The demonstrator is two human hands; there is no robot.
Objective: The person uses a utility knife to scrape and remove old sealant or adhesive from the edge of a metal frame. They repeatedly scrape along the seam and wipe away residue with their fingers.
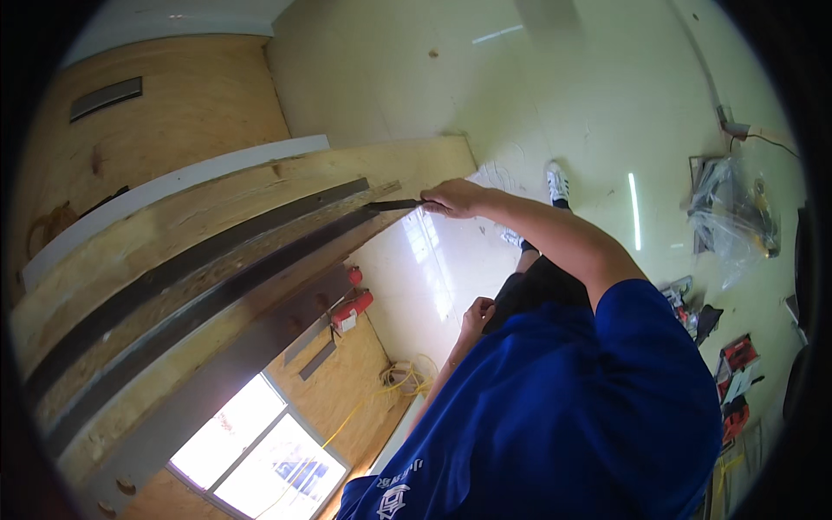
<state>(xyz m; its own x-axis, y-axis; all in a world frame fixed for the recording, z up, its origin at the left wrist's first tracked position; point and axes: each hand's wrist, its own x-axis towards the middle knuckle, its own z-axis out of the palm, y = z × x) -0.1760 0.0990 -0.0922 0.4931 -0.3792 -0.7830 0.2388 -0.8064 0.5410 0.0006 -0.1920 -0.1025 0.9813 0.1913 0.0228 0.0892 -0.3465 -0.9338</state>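
My right hand (452,199) is closed round the end of a narrow, dark flat tool (397,205), whose exact kind I cannot make out. The tool's far end meets the edge of a long wooden panel (425,156), by the end of a dark strip (217,295). A second dark strip (208,238) runs alongside, with rough, chipped wood between the two. Lower down, in front of my body, my left hand (477,316) is held with curled fingers, apart from the panel. Whatever it may hold is hidden.
Below the panel are a red fire extinguisher (354,306), a coiled yellow cord (405,376) and a bright window (260,451). On the pale floor to the right lie a clear plastic bag (732,217) and several red and black tools (737,355). A white-edged board (173,195) stands behind the panel.
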